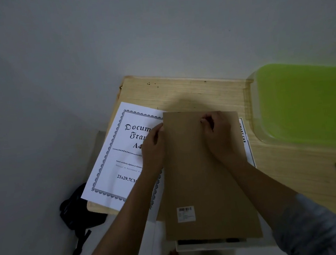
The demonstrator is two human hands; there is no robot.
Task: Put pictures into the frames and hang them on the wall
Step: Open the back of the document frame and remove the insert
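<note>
left hand [153, 151] and right hand [217, 134] hold flat brown rectangular backing board [202, 186].

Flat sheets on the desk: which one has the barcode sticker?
The brown board; its sticker sits at its near end. The white bordered sheet left of it carries only print.

On the white sheet [112, 160] at the left edge of the table [190, 91], "Docum", "Fra", "A4" and "21x29.7CM" can be read, the first two words being cut off; the small lines between are blurred. A barcode sticker [185, 214] is borne near the lower end of the brown backing board [199, 176], its print too small to read. On a strip [243, 134] showing along the board's right edge, only "CAB" can be made out.
</note>
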